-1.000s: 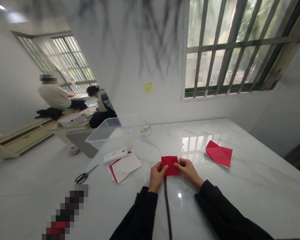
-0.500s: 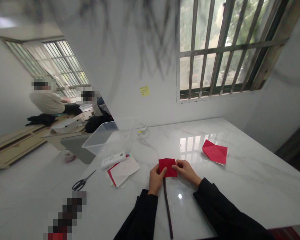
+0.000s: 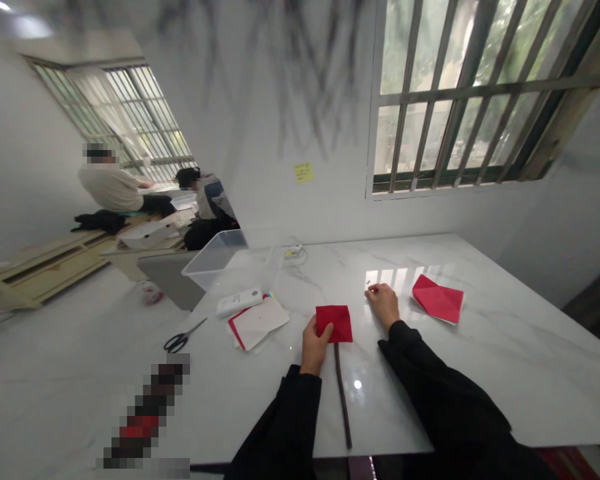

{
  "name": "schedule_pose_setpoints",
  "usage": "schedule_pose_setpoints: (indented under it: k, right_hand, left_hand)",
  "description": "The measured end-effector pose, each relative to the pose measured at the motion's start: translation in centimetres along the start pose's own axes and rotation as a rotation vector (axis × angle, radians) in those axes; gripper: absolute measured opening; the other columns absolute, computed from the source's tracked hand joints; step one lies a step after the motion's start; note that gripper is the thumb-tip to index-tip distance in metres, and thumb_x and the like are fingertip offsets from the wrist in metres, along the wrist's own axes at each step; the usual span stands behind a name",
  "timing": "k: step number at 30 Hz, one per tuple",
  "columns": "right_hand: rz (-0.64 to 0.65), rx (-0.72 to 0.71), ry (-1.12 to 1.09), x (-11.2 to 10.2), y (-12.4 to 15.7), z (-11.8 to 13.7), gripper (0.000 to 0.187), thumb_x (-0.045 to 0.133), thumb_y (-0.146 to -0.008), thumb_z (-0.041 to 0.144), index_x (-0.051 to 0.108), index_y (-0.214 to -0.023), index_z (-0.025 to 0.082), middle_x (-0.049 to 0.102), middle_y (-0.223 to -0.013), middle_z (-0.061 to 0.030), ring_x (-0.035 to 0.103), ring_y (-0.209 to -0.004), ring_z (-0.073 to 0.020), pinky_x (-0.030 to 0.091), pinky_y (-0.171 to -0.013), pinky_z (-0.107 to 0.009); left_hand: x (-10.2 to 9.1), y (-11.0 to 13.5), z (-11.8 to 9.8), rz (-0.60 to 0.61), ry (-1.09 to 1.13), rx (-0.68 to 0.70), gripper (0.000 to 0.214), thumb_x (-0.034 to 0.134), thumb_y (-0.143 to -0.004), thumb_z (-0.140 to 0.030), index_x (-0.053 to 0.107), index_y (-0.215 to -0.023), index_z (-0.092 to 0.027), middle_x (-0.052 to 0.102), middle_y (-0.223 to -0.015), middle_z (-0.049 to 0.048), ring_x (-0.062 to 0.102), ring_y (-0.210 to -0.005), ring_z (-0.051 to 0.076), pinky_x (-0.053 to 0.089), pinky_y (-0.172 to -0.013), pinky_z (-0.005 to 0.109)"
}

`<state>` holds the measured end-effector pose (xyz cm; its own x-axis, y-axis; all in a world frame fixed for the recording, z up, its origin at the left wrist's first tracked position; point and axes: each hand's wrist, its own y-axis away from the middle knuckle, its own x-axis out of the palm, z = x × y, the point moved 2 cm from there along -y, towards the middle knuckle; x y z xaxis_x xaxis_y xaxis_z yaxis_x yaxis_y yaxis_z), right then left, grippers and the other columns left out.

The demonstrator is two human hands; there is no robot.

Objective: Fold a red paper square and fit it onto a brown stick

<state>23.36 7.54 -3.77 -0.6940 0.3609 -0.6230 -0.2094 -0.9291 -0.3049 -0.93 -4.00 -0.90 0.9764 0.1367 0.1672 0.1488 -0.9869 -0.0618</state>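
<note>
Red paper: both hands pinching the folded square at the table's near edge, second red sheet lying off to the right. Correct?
Not quite. In the head view only the left hand grips the folded red square. The right hand is off it, resting on the table between the square and the second red sheet, which does lie to the right.

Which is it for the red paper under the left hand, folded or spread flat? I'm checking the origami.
Folded. The red paper is a small squarish piece with a crease line across it, and the left hand pins its near corner.
</note>
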Motion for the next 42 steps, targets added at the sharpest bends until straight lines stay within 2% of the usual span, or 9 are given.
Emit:
schedule_pose_setpoints:
  k: [5, 8, 13, 17, 24, 31, 34, 39, 42]
  right_hand:
    - [-0.037, -0.003, -0.062, -0.5, 0.3, -0.4, 0.027, 0.062, -0.086, 0.041, 0.075, -0.08, 0.018, 0.074, -0.087, -0.0112, 0.065, -0.079, -0.0244, 0.048, -0.082, -0.037]
    - [-0.093, 0.014, -0.205, -1.4, 1.0, -0.7, 0.03, 0.063, -0.086, 0.047, 0.072, -0.078, 0.019, 0.077, -0.084, -0.0096, 0.067, -0.075, -0.0235, 0.05, -0.08, -0.036]
    - [-0.09, -0.001, -0.339, -2.9, 2.9, -0.1, 0.033, 0.069, -0.083, 0.053, 0.074, -0.079, 0.02, 0.077, -0.079, -0.0065, 0.07, -0.074, -0.0229, 0.052, -0.077, -0.035]
    - [-0.172, 0.091, -0.482, -3.7, 4.5, 0.1, 0.04, 0.077, -0.078, 0.058, 0.077, -0.088, 0.019, 0.079, -0.081, -0.0071, 0.072, -0.074, -0.0225, 0.055, -0.073, -0.034]
    - [-0.315, 0.273, -0.754, -4.3, 5.0, -0.8, 0.045, 0.081, -0.072, 0.058, 0.077, -0.083, 0.015, 0.075, -0.069, -0.0069, 0.067, -0.059, -0.0181, 0.056, -0.058, -0.031]
    - [-0.153, 0.233, -0.75, -4.2, 5.5, -0.2, 0.042, 0.084, -0.07, 0.05, 0.08, -0.094, 0.016, 0.079, -0.078, -0.0071, 0.075, -0.071, -0.022, 0.063, -0.075, -0.038]
    - [-0.099, 0.206, -0.806, -4.0, 6.4, 0.7, 0.042, 0.086, -0.07, 0.049, 0.079, -0.096, 0.018, 0.08, -0.083, -0.0074, 0.077, -0.078, -0.0239, 0.064, -0.083, -0.042]
    - [-0.011, 0.176, -0.965, -3.2, 8.3, 3.0, 0.036, 0.087, -0.072, 0.049, 0.075, -0.089, 0.02, 0.077, -0.083, -0.006, 0.075, -0.079, -0.0229, 0.064, -0.082, -0.042]
    - [0.048, 0.037, -0.891, -3.0, 8.9, 3.9, 0.03, 0.084, -0.077, 0.049, 0.077, -0.086, 0.021, 0.074, -0.106, -0.0088, 0.071, -0.094, -0.0228, 0.061, -0.084, -0.039]
  left_hand:
    - [0.4, -0.2, 0.4, 0.015, 0.083, -0.027, 0.057, 0.086, -0.073, -0.041, 0.064, -0.118, -0.015, 0.078, -0.113, 0.0136, 0.076, -0.099, 0.027, 0.06, -0.094, 0.042]
    - [0.6, -0.4, 0.7, 0.018, 0.099, -0.017, 0.054, 0.086, -0.072, -0.039, 0.065, -0.115, -0.014, 0.077, -0.112, 0.0143, 0.075, -0.098, 0.026, 0.06, -0.094, 0.042]
    - [0.6, -0.6, 1.0, 0.007, 0.132, -0.016, 0.052, 0.086, -0.071, -0.037, 0.066, -0.114, -0.014, 0.078, -0.107, 0.0116, 0.076, -0.091, 0.024, 0.061, -0.09, 0.04]
    - [0.7, -0.8, 1.2, 0.022, 0.127, -0.002, 0.053, 0.086, -0.07, -0.036, 0.065, -0.114, -0.014, 0.078, -0.108, 0.0118, 0.076, -0.091, 0.024, 0.061, -0.089, 0.04]
    - [0.8, -0.9, 1.4, 0.036, 0.061, 0.012, 0.054, 0.084, -0.071, -0.036, 0.065, -0.117, -0.013, 0.078, -0.108, 0.013, 0.076, -0.091, 0.024, 0.061, -0.087, 0.039]
    - [1.0, -0.7, 0.8, 0.042, -0.069, 0.066, 0.057, 0.083, -0.072, -0.032, 0.066, -0.123, -0.013, 0.077, -0.114, 0.0144, 0.075, -0.096, 0.025, 0.06, -0.09, 0.039]
    - [1.0, -0.7, 0.7, 0.028, -0.12, 0.06, 0.048, 0.082, -0.071, -0.032, 0.07, -0.113, -0.012, 0.079, -0.104, 0.0124, 0.075, -0.087, 0.023, 0.06, -0.083, 0.035]
    - [1.0, -0.6, 0.7, -0.026, -0.211, 0.048, 0.032, 0.08, -0.07, -0.032, 0.075, -0.094, -0.012, 0.078, -0.084, 0.0076, 0.069, -0.07, 0.019, 0.056, -0.068, 0.029]
    - [0.9, -0.6, 0.6, -0.082, -0.196, 0.045, 0.028, 0.079, -0.069, -0.031, 0.076, -0.09, -0.012, 0.077, -0.079, 0.0056, 0.066, -0.066, 0.017, 0.052, -0.063, 0.027]
